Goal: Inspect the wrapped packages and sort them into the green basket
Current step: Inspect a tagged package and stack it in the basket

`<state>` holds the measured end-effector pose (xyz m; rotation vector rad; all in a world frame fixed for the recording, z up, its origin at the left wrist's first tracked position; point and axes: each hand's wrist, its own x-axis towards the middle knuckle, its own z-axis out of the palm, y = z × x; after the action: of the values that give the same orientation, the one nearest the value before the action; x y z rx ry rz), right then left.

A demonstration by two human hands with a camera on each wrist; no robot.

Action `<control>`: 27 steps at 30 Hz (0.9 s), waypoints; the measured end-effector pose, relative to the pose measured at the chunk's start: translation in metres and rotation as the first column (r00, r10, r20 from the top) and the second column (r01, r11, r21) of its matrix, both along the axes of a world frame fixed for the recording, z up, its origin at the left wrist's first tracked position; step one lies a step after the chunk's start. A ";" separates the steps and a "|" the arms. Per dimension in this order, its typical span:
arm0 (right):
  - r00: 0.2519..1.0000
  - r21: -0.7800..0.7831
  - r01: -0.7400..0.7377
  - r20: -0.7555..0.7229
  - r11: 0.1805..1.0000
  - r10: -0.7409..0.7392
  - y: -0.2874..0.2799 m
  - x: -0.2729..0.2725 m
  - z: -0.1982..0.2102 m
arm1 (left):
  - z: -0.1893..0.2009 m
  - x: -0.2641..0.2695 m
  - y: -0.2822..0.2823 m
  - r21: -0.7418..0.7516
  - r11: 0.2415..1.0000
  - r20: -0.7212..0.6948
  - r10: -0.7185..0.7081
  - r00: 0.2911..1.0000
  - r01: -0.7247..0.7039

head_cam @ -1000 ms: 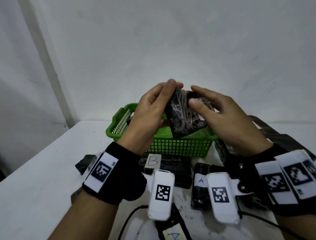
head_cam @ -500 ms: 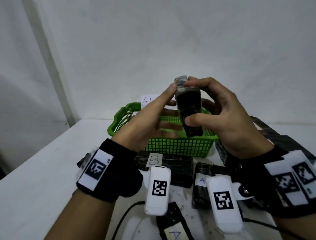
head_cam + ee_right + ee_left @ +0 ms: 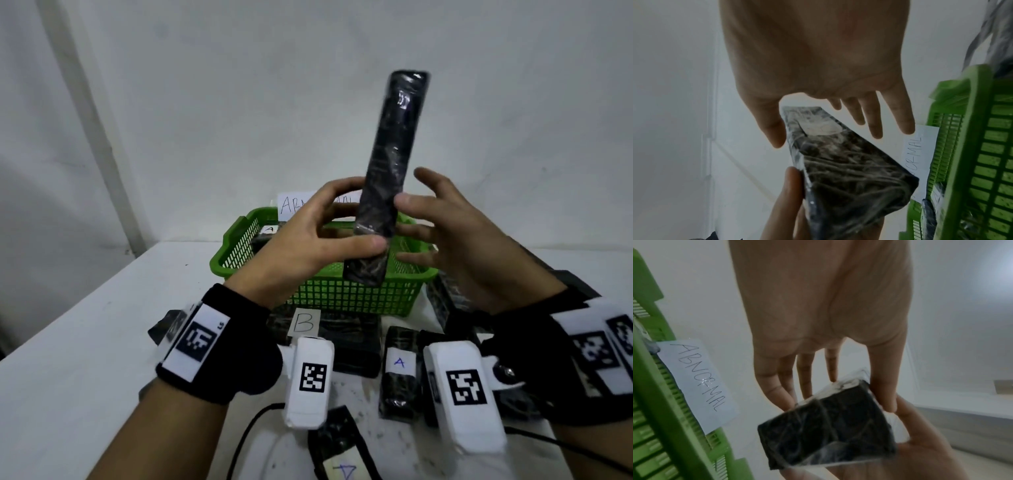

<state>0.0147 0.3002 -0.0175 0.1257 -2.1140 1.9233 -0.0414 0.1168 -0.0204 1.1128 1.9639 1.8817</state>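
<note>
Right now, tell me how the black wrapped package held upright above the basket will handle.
The package probably stays stiff: it stands upright, gripped only low by the left hand. Its glossy film may be slippery. The right hand touches it with its thumb.

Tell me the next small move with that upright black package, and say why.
Probably rotate the black wrapped package a little further to check its other faces. It stands upright above the green basket, whose paper tag reads ABNORMAL. The left hand pinches its lower part and the right hand only touches it with its thumb, so no verdict shows yet.
</note>
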 end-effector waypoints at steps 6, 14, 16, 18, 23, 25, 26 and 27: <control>0.983 -0.084 0.112 -0.134 0.990 -0.122 -0.008 -0.006 -0.007 | -0.004 0.002 0.001 -0.085 0.996 -0.104 -0.009 0.994 0.001; 0.991 0.113 0.039 -0.132 0.993 -0.024 -0.004 -0.007 -0.010 | -0.009 -0.009 0.000 -0.106 0.991 -0.249 0.054 0.967 -0.082; 0.988 0.016 -0.109 -0.106 0.994 0.110 -0.007 -0.002 -0.004 | -0.010 -0.014 -0.002 -0.050 0.986 -0.292 0.136 0.947 -0.157; 0.968 -0.116 -0.201 -0.179 0.973 0.179 -0.012 0.001 0.002 | -0.010 -0.017 -0.005 -0.010 0.980 -0.298 0.187 0.936 -0.199; 0.928 -0.168 -0.279 -0.301 0.946 0.220 -0.018 0.002 -0.003 | -0.008 -0.013 -0.005 -0.002 0.993 -0.345 0.110 0.932 -0.118; 0.896 -0.133 -0.358 -0.326 0.924 0.301 -0.015 0.005 -0.005 | -0.008 -0.015 -0.005 0.048 0.995 -0.324 0.101 0.941 -0.090; 0.876 -0.108 -0.406 -0.329 0.908 0.352 -0.013 0.006 -0.004 | -0.008 -0.015 -0.005 0.082 0.993 -0.294 0.108 0.950 -0.088; 0.862 -0.086 -0.439 -0.321 0.894 0.392 -0.013 0.007 -0.004 | -0.008 -0.016 -0.006 0.108 0.990 -0.261 0.112 0.959 -0.086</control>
<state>0.0216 0.2876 -0.0218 0.8506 -1.8329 2.1275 -0.0571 0.1107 -0.0286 1.3843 2.1244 1.9847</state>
